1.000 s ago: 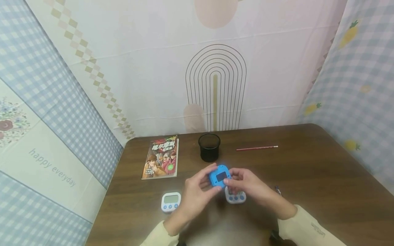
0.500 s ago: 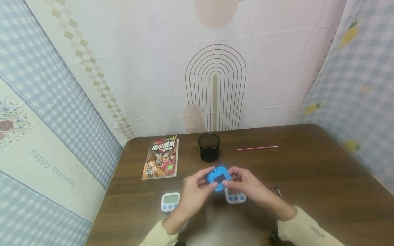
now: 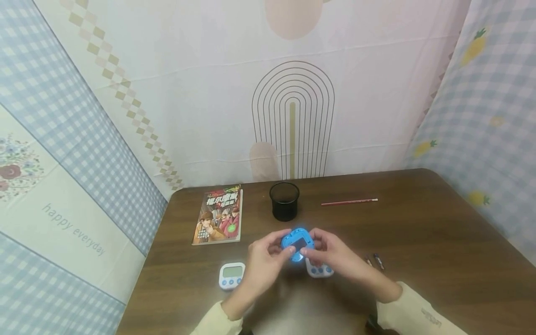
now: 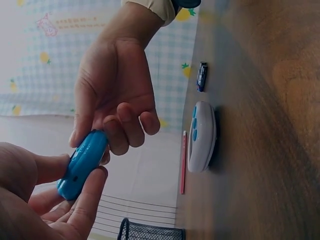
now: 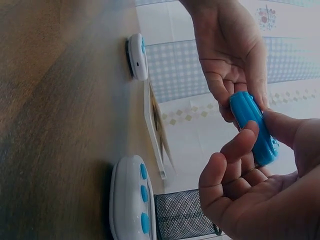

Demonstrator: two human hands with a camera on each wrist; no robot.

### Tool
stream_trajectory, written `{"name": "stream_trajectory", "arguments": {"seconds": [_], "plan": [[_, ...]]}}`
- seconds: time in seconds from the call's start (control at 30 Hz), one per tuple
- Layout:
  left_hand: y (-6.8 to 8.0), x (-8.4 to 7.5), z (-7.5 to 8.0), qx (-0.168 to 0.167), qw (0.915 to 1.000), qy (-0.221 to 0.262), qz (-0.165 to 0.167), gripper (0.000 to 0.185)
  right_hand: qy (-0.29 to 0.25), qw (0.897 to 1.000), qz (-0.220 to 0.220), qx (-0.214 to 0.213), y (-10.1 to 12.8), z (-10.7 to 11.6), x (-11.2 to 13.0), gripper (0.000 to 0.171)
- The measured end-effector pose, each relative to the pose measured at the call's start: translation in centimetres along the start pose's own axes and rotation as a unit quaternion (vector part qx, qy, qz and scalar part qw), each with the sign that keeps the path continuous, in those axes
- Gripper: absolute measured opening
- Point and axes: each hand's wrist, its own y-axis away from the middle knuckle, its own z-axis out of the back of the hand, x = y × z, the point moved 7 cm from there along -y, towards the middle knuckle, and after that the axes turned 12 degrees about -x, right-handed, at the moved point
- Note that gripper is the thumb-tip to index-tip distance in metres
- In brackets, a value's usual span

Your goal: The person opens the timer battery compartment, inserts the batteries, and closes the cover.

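Observation:
Both hands hold a blue timer [image 3: 298, 243] above the table, its back with a dark rectangle turned up in the head view. My left hand [image 3: 268, 260] pinches its left side between thumb and fingers. On the opposite side, my right hand [image 3: 335, 253] grips it with the thumb over the back. Edge-on, the blue timer [image 4: 82, 165] also shows in the left wrist view. A white timer [image 3: 320, 270] with blue buttons lies below the right hand, partly hidden. Another white timer [image 3: 231, 275] sits beside the left wrist. Small batteries [image 3: 378, 261] lie right of the right hand.
A black mesh pen cup [image 3: 284, 202] stands beyond the hands. To its left lies a book [image 3: 218, 215] with an illustrated cover, and to its right a red pencil [image 3: 349, 202]. Patterned cloth hangs behind the brown table [image 3: 418, 223].
The blue timer has tilted and shifted slightly left and down in the hands. My right thumb has slid a little lower on it. A second small battery has come into view beside the right forearm.

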Motion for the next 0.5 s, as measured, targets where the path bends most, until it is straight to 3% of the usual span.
{"name": "stream_trajectory", "arguments": {"seconds": [0.5], "plan": [[0.28,-0.29,-0.12,-0.006,1.0000,0.003,-0.007,0.037,-0.008,0.998,0.023,0.053,0.56,-0.68,0.07,0.033]]}}
